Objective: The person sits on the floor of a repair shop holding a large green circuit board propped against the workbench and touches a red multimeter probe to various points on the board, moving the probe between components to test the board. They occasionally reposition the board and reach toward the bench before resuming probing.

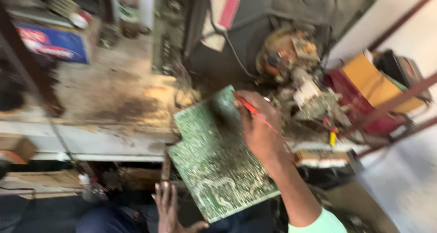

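Centrally, right hand (260,132) closed around a thin red probe (255,113), tip against a green circuit board (214,160). Below, left hand (169,210) open with fingers spread, propping the board's lower edge beside a grimy tabletop (114,96).

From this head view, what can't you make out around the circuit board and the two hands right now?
- Red probe tip: motion blur hides exactly where it meets the green circuit board.
- Board traces and solder points: too blurred to tell apart.
- Right hand fingers: curled round the probe, grip unclear.
- Left hand: partly cut off by the bottom edge; whether it touches the board is unclear.
- Cluttered parts behind the board: blurred, not identifiable.
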